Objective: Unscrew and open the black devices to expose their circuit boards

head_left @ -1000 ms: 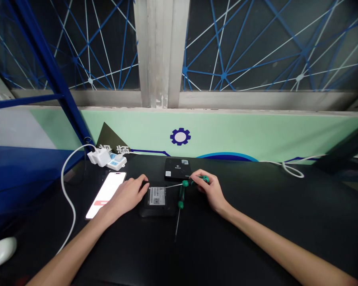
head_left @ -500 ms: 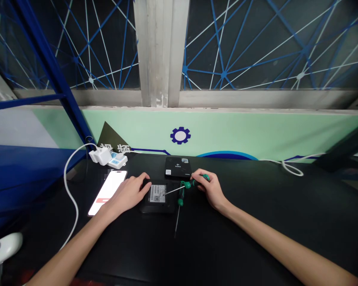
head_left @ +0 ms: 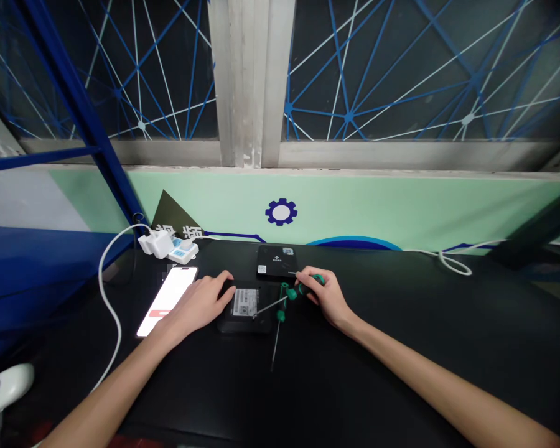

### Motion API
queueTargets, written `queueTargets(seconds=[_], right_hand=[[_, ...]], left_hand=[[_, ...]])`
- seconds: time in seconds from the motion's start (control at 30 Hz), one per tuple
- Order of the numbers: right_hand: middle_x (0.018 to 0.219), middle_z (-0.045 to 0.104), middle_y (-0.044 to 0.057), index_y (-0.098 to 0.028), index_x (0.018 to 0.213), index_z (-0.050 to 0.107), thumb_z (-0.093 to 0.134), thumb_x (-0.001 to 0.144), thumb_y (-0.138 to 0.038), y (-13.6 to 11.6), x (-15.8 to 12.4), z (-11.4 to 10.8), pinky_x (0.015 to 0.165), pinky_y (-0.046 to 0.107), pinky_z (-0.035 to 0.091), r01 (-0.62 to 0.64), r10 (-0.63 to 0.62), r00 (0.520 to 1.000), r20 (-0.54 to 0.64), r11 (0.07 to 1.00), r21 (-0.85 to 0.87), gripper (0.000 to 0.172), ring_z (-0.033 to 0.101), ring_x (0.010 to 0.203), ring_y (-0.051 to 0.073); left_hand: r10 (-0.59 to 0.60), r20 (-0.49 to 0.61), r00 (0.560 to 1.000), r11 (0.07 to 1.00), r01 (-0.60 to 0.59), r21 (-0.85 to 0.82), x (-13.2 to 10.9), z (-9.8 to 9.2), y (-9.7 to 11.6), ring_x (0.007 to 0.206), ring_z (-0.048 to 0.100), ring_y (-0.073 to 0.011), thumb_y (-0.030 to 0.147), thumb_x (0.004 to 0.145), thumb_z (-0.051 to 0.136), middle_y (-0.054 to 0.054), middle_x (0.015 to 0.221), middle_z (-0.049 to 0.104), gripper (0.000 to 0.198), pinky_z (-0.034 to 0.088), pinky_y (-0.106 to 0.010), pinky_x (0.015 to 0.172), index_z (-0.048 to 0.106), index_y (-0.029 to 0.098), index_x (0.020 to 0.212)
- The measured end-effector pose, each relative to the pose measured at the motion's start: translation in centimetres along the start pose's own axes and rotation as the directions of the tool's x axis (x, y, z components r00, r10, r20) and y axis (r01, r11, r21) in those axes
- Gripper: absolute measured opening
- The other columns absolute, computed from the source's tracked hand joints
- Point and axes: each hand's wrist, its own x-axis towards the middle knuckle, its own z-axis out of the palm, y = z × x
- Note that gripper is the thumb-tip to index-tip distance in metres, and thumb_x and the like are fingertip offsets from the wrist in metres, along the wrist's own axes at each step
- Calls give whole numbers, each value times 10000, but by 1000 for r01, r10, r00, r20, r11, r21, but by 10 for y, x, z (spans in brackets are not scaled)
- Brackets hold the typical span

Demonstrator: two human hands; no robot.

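My left hand (head_left: 200, 303) lies flat on the left part of a small black box (head_left: 245, 309) with a white label, fingers stretched out. My right hand (head_left: 323, 295) is closed round the green handle of a screwdriver (head_left: 280, 300), whose thin shaft slants down and left until its tip rests on the box near the label. A second green-handled screwdriver (head_left: 278, 330) lies on the table just right of the box, tip toward me. Another black box (head_left: 277, 261) sits right behind.
A lit phone (head_left: 167, 300) lies left of my left hand. A white charger and power strip (head_left: 168, 247) with a white cable (head_left: 103, 292) sit at the back left. More white cable (head_left: 452, 262) loops at the back right. A white object (head_left: 4, 386) is at the lower left edge.
The screwdriver in my right hand has swung down and left, its tip moving from above the box's right edge onto the box by the label. My left hand has stayed in place.
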Motion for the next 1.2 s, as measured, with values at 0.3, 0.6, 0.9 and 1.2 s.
queueTargets(seconds=[0.3, 0.6, 0.9, 1.2], right_hand=[[563, 467, -24, -168, 604, 594, 713, 769, -520, 1, 2, -1, 457, 235, 242, 65, -66, 998, -2, 989, -131, 407, 348, 499, 93], [604, 523, -3, -174, 597, 602, 702, 758, -499, -4, 0, 1, 467, 236, 276, 52, -64, 994, -94, 991, -120, 376, 402, 537, 114], [598, 521, 1, -176, 598, 601, 709, 753, -512, 2, 2, -1, 465, 237, 287, 48, -66, 986, -151, 992, -118, 385, 408, 535, 119], [596, 498, -12, -179, 581, 586, 714, 741, -505, -3, 1, 2, 483, 243, 264, 34, -48, 987, -152, 995, -93, 385, 386, 533, 114]], left_hand=[[5, -10, 1000, 1000, -5, 15, 0, 1, -1, 792, 657, -269, 500, 986, 295, -48, 804, 666, 440, 409, -302, 605, 564, 241, 1217], [-85, 39, 996, 996, 84, 22, 1, -2, 0, 748, 660, -268, 737, 862, 379, -29, 715, 656, 643, 373, -299, 572, 556, 202, 1170], [-143, 19, 990, 990, 143, 0, -5, 4, 9, 812, 687, -346, 905, 624, 488, -138, 934, 711, 952, 440, -353, 606, 516, 168, 1226], [-146, 73, 987, 987, 150, -49, -5, 2, 14, 1023, 652, -394, 897, 620, 510, -187, 1173, 663, 1013, 482, -395, 710, 492, 147, 1299]])
